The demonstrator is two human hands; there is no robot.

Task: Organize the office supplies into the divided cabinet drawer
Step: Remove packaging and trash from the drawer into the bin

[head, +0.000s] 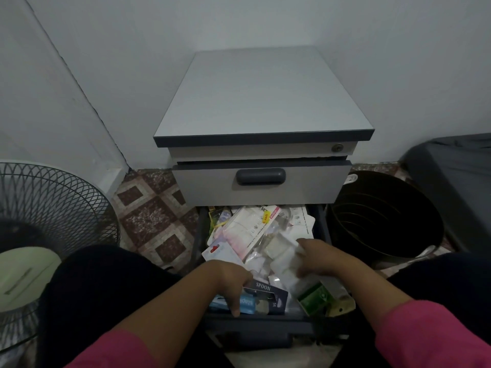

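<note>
While the left hand (233, 282) pinches the SPOON card (268, 296) (lengthwise left-right), the right hand (316, 258) grips a clear packet (284, 258).

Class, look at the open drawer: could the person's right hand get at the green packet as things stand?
Probably yes. The green packet lies uncovered at the drawer's front right corner, just below the right hand, which grips a white packet and would likely need to release it first.

A fan (39, 224) stands left, perhaps a dark bin (382, 219) right.
</note>
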